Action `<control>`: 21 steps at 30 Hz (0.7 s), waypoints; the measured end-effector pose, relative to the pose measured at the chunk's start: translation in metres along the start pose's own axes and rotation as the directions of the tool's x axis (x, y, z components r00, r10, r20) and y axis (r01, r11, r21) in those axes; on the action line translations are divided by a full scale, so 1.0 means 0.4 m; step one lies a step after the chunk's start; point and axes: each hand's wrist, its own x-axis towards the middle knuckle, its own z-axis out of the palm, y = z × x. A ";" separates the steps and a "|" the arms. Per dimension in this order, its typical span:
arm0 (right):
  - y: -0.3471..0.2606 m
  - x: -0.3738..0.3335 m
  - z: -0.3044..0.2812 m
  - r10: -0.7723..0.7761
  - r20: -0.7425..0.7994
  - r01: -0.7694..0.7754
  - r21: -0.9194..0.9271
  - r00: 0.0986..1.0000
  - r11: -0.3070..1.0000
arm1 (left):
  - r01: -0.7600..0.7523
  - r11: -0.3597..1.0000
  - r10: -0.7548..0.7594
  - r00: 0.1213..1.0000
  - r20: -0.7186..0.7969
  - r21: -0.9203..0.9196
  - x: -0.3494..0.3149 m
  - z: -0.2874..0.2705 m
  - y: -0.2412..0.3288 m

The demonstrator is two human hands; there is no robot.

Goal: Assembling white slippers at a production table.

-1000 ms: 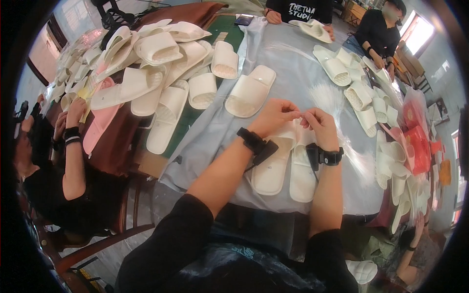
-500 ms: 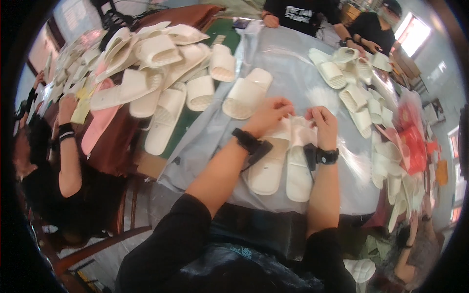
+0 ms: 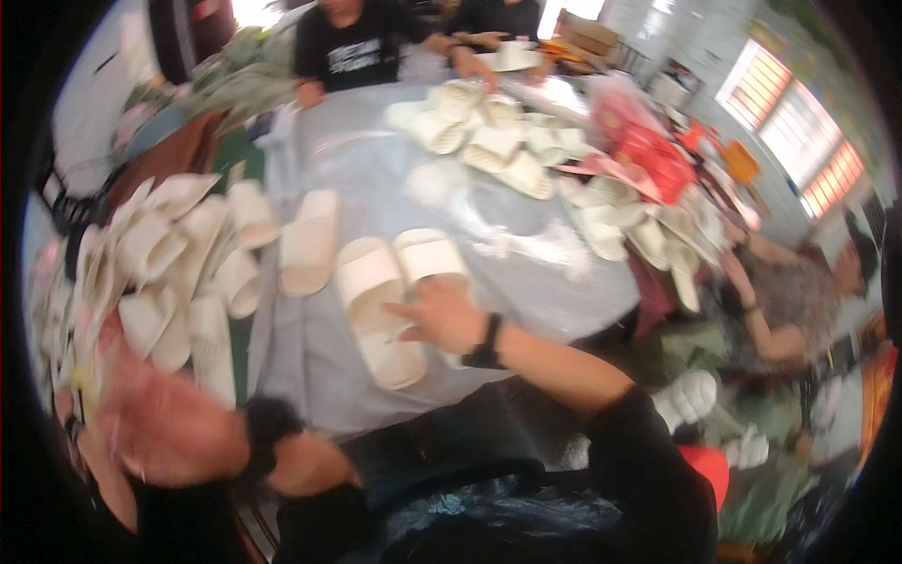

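A pair of cream slippers lies side by side on the grey plastic sheet in front of me: a left slipper (image 3: pixel 365 274) and a right slipper (image 3: pixel 427 252). Over the pair is my right hand (image 3: pixel 445 316), fingers spread. It covers much of the right slipper's footbed, and its fingertips reach across the left one; contact is hard to judge. My left hand (image 3: pixel 169 423), smeared by motion, is off the table's near left, close to the slipper pile (image 3: pixel 155 246). Its fingers cannot be made out. Another cream slipper (image 3: pixel 310 242) lies just left of the pair.
More cream slippers (image 3: pixel 498 141) are heaped at the far right, beside a red plastic bag (image 3: pixel 648 160). Crumpled clear plastic (image 3: pixel 526 240) lies on the grey sheet (image 3: pixel 376 127). People work at the far edge (image 3: pixel 352 52), at the right (image 3: pixel 789 291) and at the left.
My view has swung to the right. Both hands have left the slippers' toe ends: the left has gone out to the left side, the right has come back over the footbeds with fingers spread.
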 end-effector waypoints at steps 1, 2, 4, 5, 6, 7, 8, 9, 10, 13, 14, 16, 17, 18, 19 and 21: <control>0.012 0.015 0.051 0.018 -0.014 -0.019 -0.009 1.000 1.000 | 0.075 0.794 -0.107 0.994 -0.018 -0.604 0.037 -0.028 0.039; 0.025 0.026 0.089 0.051 -0.122 -0.044 0.059 0.991 0.997 | 0.088 0.267 -0.204 0.978 0.033 -0.960 0.046 -0.044 0.071; 0.027 0.019 0.084 0.089 -0.254 -0.062 0.113 0.963 0.992 | 0.224 0.255 -0.316 0.939 0.138 -0.941 0.028 -0.067 0.128; 0.018 0.013 0.066 0.102 -0.232 -0.066 0.156 0.967 0.986 | 0.283 0.313 -0.413 0.900 0.138 -0.906 0.018 -0.069 0.157; 0.014 0.009 0.047 0.110 -0.209 -0.067 0.201 0.972 0.977 | 0.271 0.293 -0.406 0.903 0.138 -0.917 -0.005 -0.066 0.126; 0.015 -0.007 0.011 0.125 -0.227 -0.080 0.197 0.966 0.977 | 0.359 0.318 -0.207 0.930 0.305 -0.877 -0.040 -0.067 0.068; 0.011 -0.023 -0.029 0.117 -0.304 -0.048 0.227 0.945 0.973 | 0.426 0.375 -0.008 0.890 0.457 -0.823 -0.068 -0.072 0.028; 0.028 -0.043 -0.060 0.121 -0.377 -0.025 0.249 0.918 0.968 | 0.426 0.357 -0.001 0.890 0.455 -0.831 -0.094 -0.062 0.033; 0.052 -0.055 -0.087 0.102 -0.447 0.010 0.241 0.889 0.971 | 0.472 0.373 0.026 0.855 0.517 -0.799 -0.111 -0.056 0.041; 0.113 -0.107 -0.249 0.222 -0.539 -0.069 0.288 0.813 0.955 | 0.571 0.423 0.072 0.753 0.654 -0.703 -0.174 -0.048 0.052; 0.159 -0.125 -0.291 0.235 -0.573 -0.093 0.266 0.785 0.960 | 0.622 0.456 0.090 0.680 0.728 -0.637 -0.192 -0.045 0.056; 0.256 -0.160 -0.379 0.221 -0.625 -0.164 0.148 0.749 0.975 | 0.690 0.458 0.068 0.602 0.796 -0.560 -0.183 -0.093 0.057; 0.274 -0.176 -0.419 0.380 -0.633 -0.303 0.232 0.674 0.924 | 0.776 0.449 0.045 0.476 0.878 -0.444 -0.194 -0.097 0.054; 0.334 -0.188 -0.456 0.477 -0.567 -0.437 0.217 0.671 0.873 | 0.776 0.434 0.038 0.492 0.870 -0.458 -0.218 -0.091 0.056; 0.487 -0.222 -0.451 0.386 -0.581 -0.546 -0.123 0.717 0.829 | 0.774 0.427 0.045 0.499 0.866 -0.468 -0.225 -0.084 0.063; 0.655 -0.251 -0.490 0.589 -0.565 -0.704 0.020 0.578 0.710 | 0.816 0.384 0.056 0.447 0.893 -0.433 -0.231 -0.085 0.060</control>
